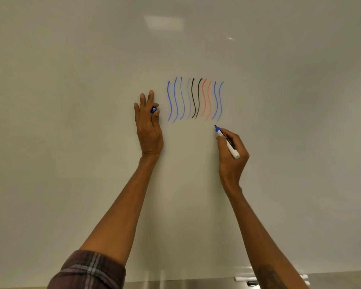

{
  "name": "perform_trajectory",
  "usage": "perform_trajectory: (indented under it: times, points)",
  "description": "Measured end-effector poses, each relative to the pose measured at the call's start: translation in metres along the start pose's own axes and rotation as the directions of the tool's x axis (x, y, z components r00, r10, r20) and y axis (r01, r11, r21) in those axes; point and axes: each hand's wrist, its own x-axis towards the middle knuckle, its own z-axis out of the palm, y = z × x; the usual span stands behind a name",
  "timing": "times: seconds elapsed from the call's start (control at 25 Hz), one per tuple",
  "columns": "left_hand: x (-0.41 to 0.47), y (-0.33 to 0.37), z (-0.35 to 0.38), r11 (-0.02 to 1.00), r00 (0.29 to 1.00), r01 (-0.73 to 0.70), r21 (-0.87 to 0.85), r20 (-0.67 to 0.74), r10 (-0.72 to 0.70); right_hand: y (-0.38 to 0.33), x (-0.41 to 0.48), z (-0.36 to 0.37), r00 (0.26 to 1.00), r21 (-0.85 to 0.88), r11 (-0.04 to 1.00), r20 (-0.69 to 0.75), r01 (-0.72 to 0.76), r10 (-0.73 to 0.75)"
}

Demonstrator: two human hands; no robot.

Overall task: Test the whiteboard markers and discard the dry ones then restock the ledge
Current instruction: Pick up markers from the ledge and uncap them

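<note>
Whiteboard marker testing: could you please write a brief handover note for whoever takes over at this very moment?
Right hand holds the uncapped blue marker, tip just below the test lines.
Left hand rests on the whiteboard, pinching the blue cap.
Done: ten wavy test lines drawn; the grey line is faint.
Left: recap, discard dry ones, restock the ledge, where some markers lie at lower right.

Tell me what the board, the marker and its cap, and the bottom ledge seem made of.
Whiteboard: smooth glossy white coating, maybe melamine or enamel; it shows a bright reflected patch. Marker in the right hand and blue cap in the left hand: probably moulded plastic, with a soft sheen. Ledge: dull grey strip, likely brushed aluminium, though dim.
</note>
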Motion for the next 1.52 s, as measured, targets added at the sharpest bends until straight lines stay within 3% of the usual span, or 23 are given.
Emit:
perform_trajectory:
  times: [0.12, 0.24, 0.44, 0.64, 0.84, 1.24, 1.52]
  points:
    - [-0.009, 0.008, -0.012, 0.989, 0.994, 0.104, -0.107, 0.023, -0.102, -0.002, -0.014, 0.002, 0.978, 0.211, 0.957, 0.111, -0.199, 0.179]
    - [-0.031, 0.023, -0.033, 0.923, 0.949, 0.293, -0.249, -0.041, -0.312, 0.0, -0.035, 0.01, 0.925, 0.3, 0.888, 0.266, -0.348, 0.273]
    - [-0.079, 0.033, -0.061, 0.722, 0.798, 0.536, -0.437, -0.019, -0.603, 0.007, -0.083, 0.025, 0.808, 0.31, 0.794, 0.475, -0.524, 0.348]
    - [-0.117, 0.021, -0.082, 0.497, 0.61, 0.692, -0.524, 0.056, -0.79, 0.016, -0.125, 0.036, 0.745, 0.237, 0.776, 0.535, -0.584, 0.397]
    - [-0.139, 0.016, -0.099, 0.427, 0.534, 0.74, -0.52, 0.067, -0.843, 0.023, -0.15, 0.044, 0.717, 0.197, 0.764, 0.544, -0.614, 0.436]
    - [-0.165, 0.007, -0.127, 0.422, 0.512, 0.783, -0.456, 0.088, -0.855, 0.031, -0.184, 0.061, 0.68, 0.11, 0.777, 0.571, -0.62, 0.461]
    - [-0.17, -0.007, -0.148, 0.399, 0.49, 0.797, -0.454, 0.102, -0.866, 0.036, -0.209, 0.078, 0.644, 0.179, 0.69, 0.574, -0.701, 0.506]
